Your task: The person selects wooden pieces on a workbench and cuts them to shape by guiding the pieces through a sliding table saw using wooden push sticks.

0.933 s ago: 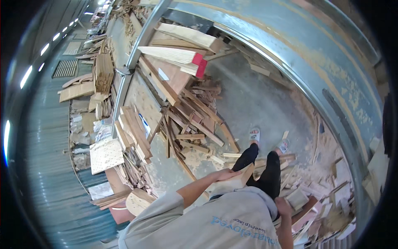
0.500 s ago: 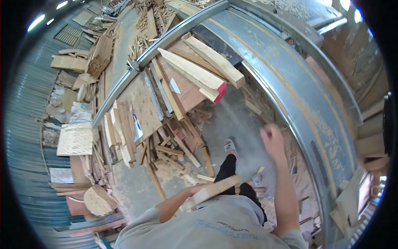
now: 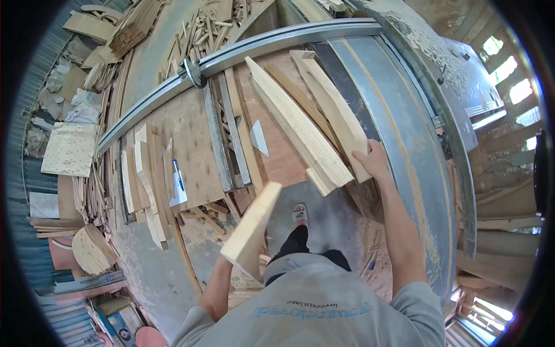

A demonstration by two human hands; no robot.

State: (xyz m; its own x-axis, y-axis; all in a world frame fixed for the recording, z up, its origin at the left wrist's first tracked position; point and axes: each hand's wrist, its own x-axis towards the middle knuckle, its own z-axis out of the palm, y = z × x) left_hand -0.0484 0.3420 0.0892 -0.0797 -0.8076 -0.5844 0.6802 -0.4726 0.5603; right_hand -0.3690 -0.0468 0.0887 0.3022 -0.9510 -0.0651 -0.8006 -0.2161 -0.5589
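Observation:
In my left hand (image 3: 224, 265) is a pale wooden block (image 3: 252, 226), tilted up in front of my body. The block hides most of those fingers. My right hand (image 3: 374, 159) is closed on the near end of a pale curved wooden piece (image 3: 330, 98) lying on the bench. Beside it, a thin brown wooden strip (image 3: 300, 99) runs along the same way. Left of that strip sits a long, ridged wooden piece (image 3: 298, 130), its stepped near end overhanging the bench edge.
A metal rail (image 3: 243, 51) crosses the bench, left of a grey metal table (image 3: 399, 127). A white triangular piece (image 3: 259, 139), a blue pen (image 3: 179, 176) and stacked wooden pieces (image 3: 147, 173) lie on the bench. Wood offcuts (image 3: 205, 218) lie below its near edge.
I have moved closer to the bench. My right hand has gone from open air to the curved wooden piece's end. The block in my left hand has swung more upright.

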